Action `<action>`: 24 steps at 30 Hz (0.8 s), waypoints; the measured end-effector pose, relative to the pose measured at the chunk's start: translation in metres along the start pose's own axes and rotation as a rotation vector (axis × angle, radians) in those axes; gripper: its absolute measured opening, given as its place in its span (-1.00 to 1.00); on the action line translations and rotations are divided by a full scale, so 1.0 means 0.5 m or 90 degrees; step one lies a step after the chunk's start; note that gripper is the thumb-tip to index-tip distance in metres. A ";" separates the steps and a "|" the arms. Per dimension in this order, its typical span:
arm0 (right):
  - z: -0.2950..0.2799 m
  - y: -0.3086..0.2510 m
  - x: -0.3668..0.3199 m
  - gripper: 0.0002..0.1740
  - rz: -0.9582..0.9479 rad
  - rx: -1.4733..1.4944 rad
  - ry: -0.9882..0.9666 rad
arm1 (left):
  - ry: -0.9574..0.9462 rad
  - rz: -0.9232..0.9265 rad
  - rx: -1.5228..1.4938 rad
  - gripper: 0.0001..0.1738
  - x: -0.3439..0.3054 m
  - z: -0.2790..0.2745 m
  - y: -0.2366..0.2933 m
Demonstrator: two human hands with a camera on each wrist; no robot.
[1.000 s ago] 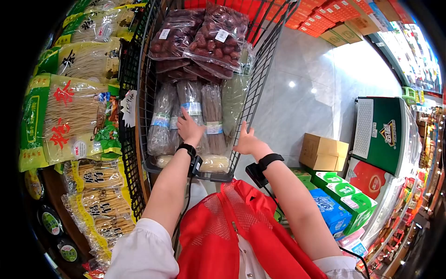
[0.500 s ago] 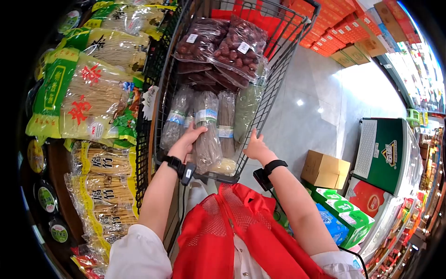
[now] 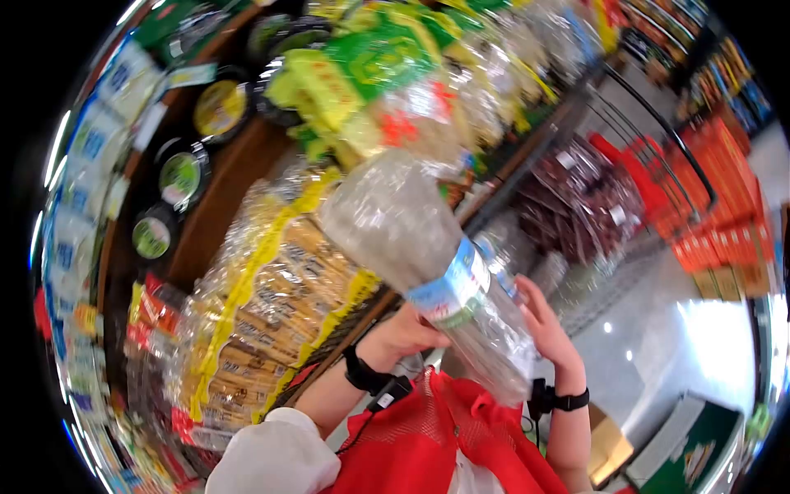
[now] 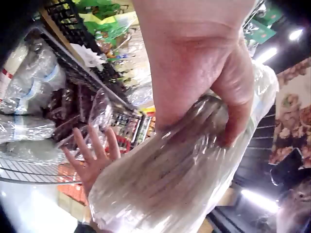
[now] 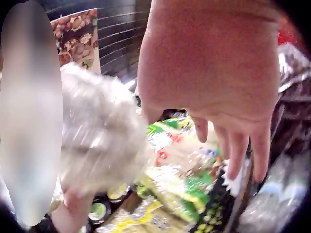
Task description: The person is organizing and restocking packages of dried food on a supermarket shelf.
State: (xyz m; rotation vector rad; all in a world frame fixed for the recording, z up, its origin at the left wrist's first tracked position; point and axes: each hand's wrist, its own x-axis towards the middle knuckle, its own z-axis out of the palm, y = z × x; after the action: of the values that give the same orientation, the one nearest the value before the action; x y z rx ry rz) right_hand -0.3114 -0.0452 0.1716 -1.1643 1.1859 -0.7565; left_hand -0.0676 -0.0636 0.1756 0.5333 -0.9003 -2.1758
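Note:
In the head view the left hand (image 3: 406,331) grips a clear plastic package (image 3: 395,218) with a blue-and-white band (image 3: 451,284), raised and tilted in front of the red vest. Thumb and fingers wrap round it in the left wrist view, where the left hand (image 4: 199,73) fills the top. Beside the package's lower end is the right hand (image 3: 543,325); its fingers look spread in the left wrist view and extended in the right wrist view (image 5: 214,92). Whether it touches the package cannot be told. Bags of dark red fruit (image 3: 576,202) lie in the cart (image 3: 650,140).
Shelves at the left hold yellow-edged packs (image 3: 271,309), green-and-yellow noodle bags (image 3: 387,74) and round dark containers (image 3: 183,174). Red cartons (image 3: 724,198) are stacked beyond the cart. A cardboard box (image 3: 605,445) and a green-and-white case (image 3: 691,445) stand lower right.
The left hand has lifted the banded package out of the cart. The head view has swung left toward the shelves, so the cart appears farther right. The right hand has moved from the cart's side toward the package.

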 end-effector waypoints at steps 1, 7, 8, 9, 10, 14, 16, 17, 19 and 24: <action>0.023 0.012 0.020 -0.45 -0.027 0.076 -0.089 | -0.005 0.028 -0.034 0.06 -0.013 0.009 0.018; 0.160 -0.105 0.013 -0.28 0.208 0.790 -0.117 | 0.064 0.274 0.094 -0.17 -0.152 0.035 0.158; 0.174 -0.107 0.027 -0.27 0.098 0.659 -0.133 | 0.100 0.240 -0.039 -0.17 -0.191 0.033 0.181; 0.184 -0.106 0.044 -0.26 -0.011 0.528 -0.148 | 0.132 0.204 -0.173 -0.17 -0.228 0.029 0.202; 0.194 -0.109 0.058 -0.28 -0.007 0.490 -0.140 | 0.193 0.226 0.037 -0.13 -0.265 0.022 0.217; 0.265 -0.181 0.059 -0.23 -0.025 0.415 -0.061 | 0.358 0.315 0.283 0.11 -0.448 -0.064 0.219; 0.303 -0.205 0.070 -0.25 -0.067 0.358 -0.047 | 0.360 0.384 -0.010 0.15 -0.485 -0.067 0.249; 0.319 -0.208 0.077 -0.26 -0.091 0.321 -0.041 | 0.414 0.373 -0.030 0.17 -0.511 -0.093 0.241; 0.375 -0.236 0.085 -0.30 -0.107 0.295 -0.044 | 0.463 0.319 -0.063 0.17 -0.562 -0.121 0.238; 0.473 -0.222 0.150 -0.44 -0.099 0.308 -0.097 | 0.508 0.341 -0.023 0.16 -0.677 -0.160 0.216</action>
State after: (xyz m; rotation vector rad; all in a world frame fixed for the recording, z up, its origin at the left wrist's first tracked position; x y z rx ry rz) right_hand -0.0523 -0.0786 0.2461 -0.8940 0.7336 -0.9892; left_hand 0.2530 0.0981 0.2351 0.9247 -0.4757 -1.3111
